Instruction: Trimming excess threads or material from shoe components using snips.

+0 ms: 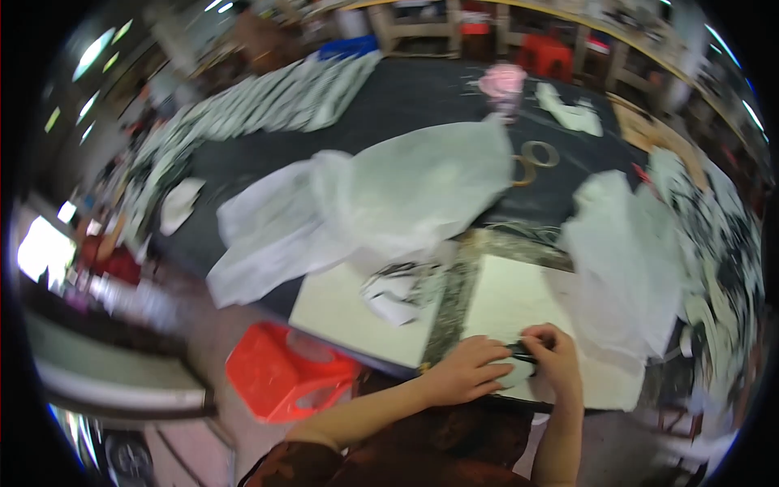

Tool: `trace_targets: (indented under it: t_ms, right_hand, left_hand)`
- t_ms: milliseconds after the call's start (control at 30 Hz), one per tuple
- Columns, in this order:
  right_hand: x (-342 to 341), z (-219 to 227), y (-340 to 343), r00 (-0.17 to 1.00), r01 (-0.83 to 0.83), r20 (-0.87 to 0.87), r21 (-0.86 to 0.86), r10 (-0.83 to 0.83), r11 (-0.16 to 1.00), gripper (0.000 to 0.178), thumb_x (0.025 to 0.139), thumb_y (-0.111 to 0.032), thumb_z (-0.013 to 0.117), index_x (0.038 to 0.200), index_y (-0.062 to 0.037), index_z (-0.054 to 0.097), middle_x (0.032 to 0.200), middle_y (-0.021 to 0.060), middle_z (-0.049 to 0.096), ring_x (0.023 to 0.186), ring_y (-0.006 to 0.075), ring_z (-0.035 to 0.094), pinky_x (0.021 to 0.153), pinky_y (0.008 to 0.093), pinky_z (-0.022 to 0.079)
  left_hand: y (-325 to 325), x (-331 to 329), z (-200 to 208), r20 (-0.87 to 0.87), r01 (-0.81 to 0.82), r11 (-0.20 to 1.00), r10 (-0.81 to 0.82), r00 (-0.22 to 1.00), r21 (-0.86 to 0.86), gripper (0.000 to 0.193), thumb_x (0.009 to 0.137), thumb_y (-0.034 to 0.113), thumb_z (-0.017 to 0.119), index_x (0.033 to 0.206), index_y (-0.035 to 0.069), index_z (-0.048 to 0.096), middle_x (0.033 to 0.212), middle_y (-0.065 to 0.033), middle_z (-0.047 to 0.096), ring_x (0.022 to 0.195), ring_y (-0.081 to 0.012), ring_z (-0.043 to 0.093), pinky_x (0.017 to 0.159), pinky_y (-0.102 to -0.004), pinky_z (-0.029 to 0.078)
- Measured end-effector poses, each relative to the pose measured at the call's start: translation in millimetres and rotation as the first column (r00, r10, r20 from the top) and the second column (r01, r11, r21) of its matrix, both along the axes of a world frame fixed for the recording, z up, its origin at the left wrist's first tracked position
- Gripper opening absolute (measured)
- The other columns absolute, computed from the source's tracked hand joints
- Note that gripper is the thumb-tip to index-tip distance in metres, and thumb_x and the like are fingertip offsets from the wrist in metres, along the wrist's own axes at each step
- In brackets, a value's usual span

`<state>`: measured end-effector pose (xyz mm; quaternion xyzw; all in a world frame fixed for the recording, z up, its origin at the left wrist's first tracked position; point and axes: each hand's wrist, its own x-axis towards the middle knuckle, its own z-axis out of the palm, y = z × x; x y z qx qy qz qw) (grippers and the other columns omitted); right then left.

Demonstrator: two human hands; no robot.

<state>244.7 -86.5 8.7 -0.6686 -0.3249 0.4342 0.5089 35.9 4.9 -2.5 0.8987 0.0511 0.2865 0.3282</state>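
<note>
At the near edge of the table, my left hand [471, 372] and my right hand [556, 357] are close together over a pale board. Between them is a small pale, rounded piece [518, 373] with a dark part at its top. The left fingers curl over the piece's left side. My right thumb and fingers pinch at the dark part. Blur hides what the piece is exactly. Left of my hands, a white piece with black markings [393, 294] lies on another pale board [333, 316].
Large translucent white sheets [422, 178] spread over the dark table [235, 162], with another sheet [621, 252] at right. Rows of pale strips [268, 101] lie far left, more pieces [714, 243] far right. Tape rings [540, 154] and a pink item [503, 81] sit behind. A red stool [276, 373] stands left.
</note>
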Motion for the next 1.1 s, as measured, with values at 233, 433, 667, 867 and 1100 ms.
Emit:
trace_targets:
  t_ms: [233,433,667,867,1100]
  right_hand:
    - [3,5,-4,0.996,0.052,-0.063,-0.078,-0.057,0.996,0.005,0.092,-0.005,0.067,0.095,-0.0025,0.064,0.091,0.0033,0.067,0.066,0.0058,0.054,0.055,0.02,0.042]
    - [4,8,-14,0.977,0.175,0.123,-0.008,-0.172,0.985,0.008,0.091,-0.013,0.069,0.09,-0.0067,0.065,0.075,-0.0044,0.056,0.061,0.0034,0.046,0.05,0.0205,0.034]
    - [-17,50,-15,0.994,0.101,0.037,0.017,-0.101,0.995,0.007,0.09,-0.008,0.07,0.091,-0.0009,0.067,0.079,-0.004,0.062,0.072,0.0032,0.052,0.065,0.02,0.042]
    - [-27,61,-30,0.981,-0.028,-0.192,-0.152,-0.001,0.988,0.006,0.088,-0.005,0.072,0.088,-0.0015,0.067,0.077,-0.0051,0.059,0.072,0.0025,0.049,0.063,0.0207,0.039]
    - [-54,42,-18,0.978,0.068,0.206,-0.145,-0.037,0.987,0.007,0.083,-0.002,0.07,0.084,-0.0013,0.063,0.074,-0.0002,0.059,0.068,0.0057,0.051,0.061,0.0223,0.042]
  left_hand:
    - [-18,-7,1,0.079,-0.112,0.993,0.109,0.991,0.039,0.038,0.08,0.022,0.077,0.114,0.01,0.065,0.109,-0.0067,0.054,0.107,-0.0274,0.053,0.099,-0.0444,0.04]
    - [-13,-6,3,-0.007,-0.067,0.995,0.067,0.998,0.081,0.031,0.079,0.023,0.077,0.104,0.012,0.063,0.101,-0.0033,0.057,0.104,-0.0252,0.055,0.092,-0.043,0.04]
    - [-3,-19,11,0.006,-0.201,0.954,0.205,0.979,0.221,0.034,0.072,0.013,0.075,0.106,0.013,0.073,0.102,0.0018,0.062,0.099,-0.021,0.057,0.09,-0.0415,0.042]
    - [-8,-10,-2,-0.017,-0.18,0.964,0.187,0.982,0.198,0.032,0.071,0.013,0.077,0.103,0.017,0.075,0.104,0.0026,0.063,0.099,-0.0212,0.057,0.089,-0.0409,0.042]
    - [-9,-11,0,-0.04,-0.18,0.968,0.19,0.981,0.177,0.03,0.072,0.014,0.079,0.101,0.017,0.075,0.11,0.0004,0.064,0.097,-0.0211,0.058,0.087,-0.0401,0.042]
